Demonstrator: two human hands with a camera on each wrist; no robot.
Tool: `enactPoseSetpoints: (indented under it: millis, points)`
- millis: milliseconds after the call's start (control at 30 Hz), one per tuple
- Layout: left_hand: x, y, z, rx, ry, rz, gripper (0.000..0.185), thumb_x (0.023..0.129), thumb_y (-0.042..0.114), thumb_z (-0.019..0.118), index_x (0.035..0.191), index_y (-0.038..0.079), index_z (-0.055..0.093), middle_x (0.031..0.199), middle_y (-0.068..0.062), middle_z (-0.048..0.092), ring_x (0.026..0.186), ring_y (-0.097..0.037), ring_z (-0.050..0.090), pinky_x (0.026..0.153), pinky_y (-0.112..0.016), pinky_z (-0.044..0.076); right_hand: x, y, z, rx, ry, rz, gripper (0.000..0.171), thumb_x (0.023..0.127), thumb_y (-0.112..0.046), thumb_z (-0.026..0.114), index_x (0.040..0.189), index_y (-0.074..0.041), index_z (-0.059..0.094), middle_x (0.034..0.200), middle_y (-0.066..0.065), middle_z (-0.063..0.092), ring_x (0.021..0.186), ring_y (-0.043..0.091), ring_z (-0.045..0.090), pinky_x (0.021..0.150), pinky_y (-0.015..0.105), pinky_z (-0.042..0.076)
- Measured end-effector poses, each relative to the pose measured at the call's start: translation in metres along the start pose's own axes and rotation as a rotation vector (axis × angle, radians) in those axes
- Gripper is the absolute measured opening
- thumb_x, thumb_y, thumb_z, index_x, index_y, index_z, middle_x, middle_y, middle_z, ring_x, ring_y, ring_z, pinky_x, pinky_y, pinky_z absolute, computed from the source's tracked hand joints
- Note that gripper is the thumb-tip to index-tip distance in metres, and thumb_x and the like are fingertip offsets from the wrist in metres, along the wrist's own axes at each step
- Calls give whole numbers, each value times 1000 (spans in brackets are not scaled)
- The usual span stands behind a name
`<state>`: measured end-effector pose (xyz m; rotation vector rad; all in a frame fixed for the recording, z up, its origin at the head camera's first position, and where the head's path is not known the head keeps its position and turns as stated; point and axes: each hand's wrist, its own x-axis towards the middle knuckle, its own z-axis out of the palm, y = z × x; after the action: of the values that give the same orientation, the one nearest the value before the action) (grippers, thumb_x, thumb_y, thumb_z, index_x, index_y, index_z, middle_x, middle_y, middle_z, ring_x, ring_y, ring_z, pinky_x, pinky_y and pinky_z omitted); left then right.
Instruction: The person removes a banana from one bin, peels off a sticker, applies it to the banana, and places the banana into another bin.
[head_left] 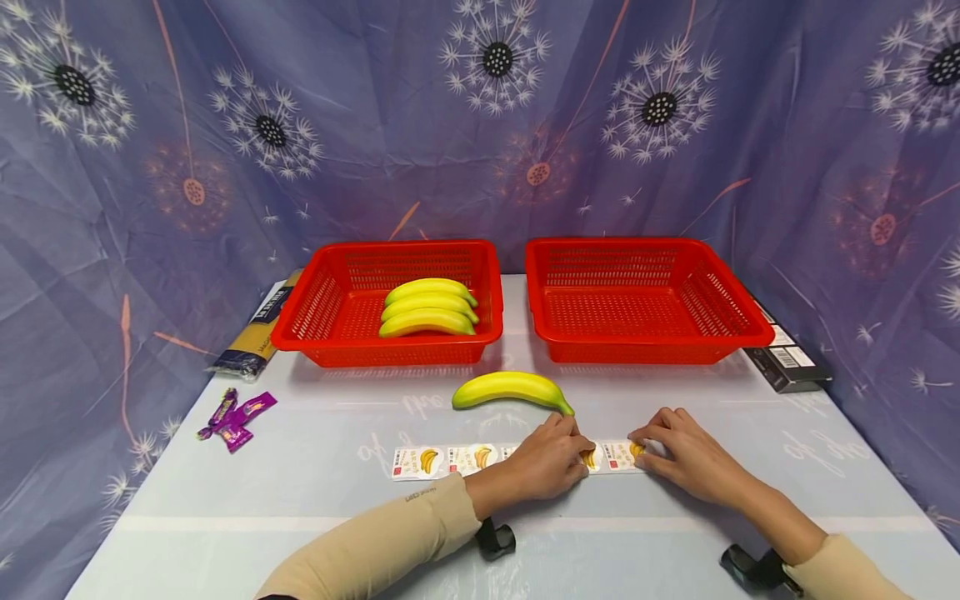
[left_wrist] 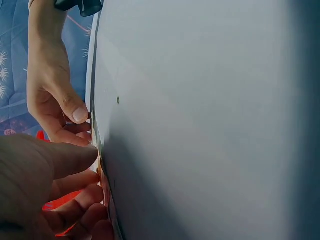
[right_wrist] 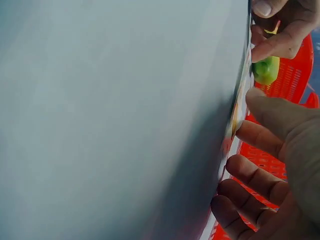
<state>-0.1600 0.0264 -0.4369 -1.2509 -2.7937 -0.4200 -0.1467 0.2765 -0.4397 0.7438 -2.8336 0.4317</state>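
Candies [head_left: 236, 414]: far left of the sticker strip, on the table [head_left: 315, 500].
Left basket [head_left: 315, 312]: behind the strip, holds three bananas [head_left: 429, 307].
Loose banana [head_left: 510, 389]: just behind the strip.
Sticker strip [head_left: 450, 460]: flat on the table near its front edge.
Left hand [head_left: 547, 461]: fingers curled, tips pressing the strip.
Right hand [head_left: 686, 454]: fingertips pinching the strip's right end.
Right basket [head_left: 570, 300]: behind the strip, to the right.
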Motion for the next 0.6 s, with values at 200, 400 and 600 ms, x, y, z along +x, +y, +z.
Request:
enactPoseSetpoints:
  millis: [200, 400, 600]
  points:
    - [0, 1, 3, -14, -12, -7, 29, 84, 23, 66, 113, 20, 68, 95, 5, 55, 85, -9, 40, 71, -14, 32, -2, -2, 3, -21, 70, -52, 27, 67, -19, 82, 92, -21, 72, 86, -12, 50, 84, 2, 38, 66, 21, 37]
    - [0, 1, 2, -6, -6, -10, 30, 84, 23, 67, 114, 21, 68, 95, 5, 55, 85, -9, 40, 71, -14, 32, -2, -1, 6, -51, 118, -106, 30, 63, -19, 85, 89, -22, 70, 86, -12, 51, 83, 0, 36, 65, 19, 36]
    - [0, 1, 2, -22, -1, -1, 32, 83, 20, 66, 114, 22, 68, 94, 6, 54, 85, -8, 40, 69, -14, 31, 0, -2, 7, -32, 120, -118, 32, 63, -15, 84, 86, -24, 63, 84, -15, 50, 81, -1, 35, 67, 21, 37]
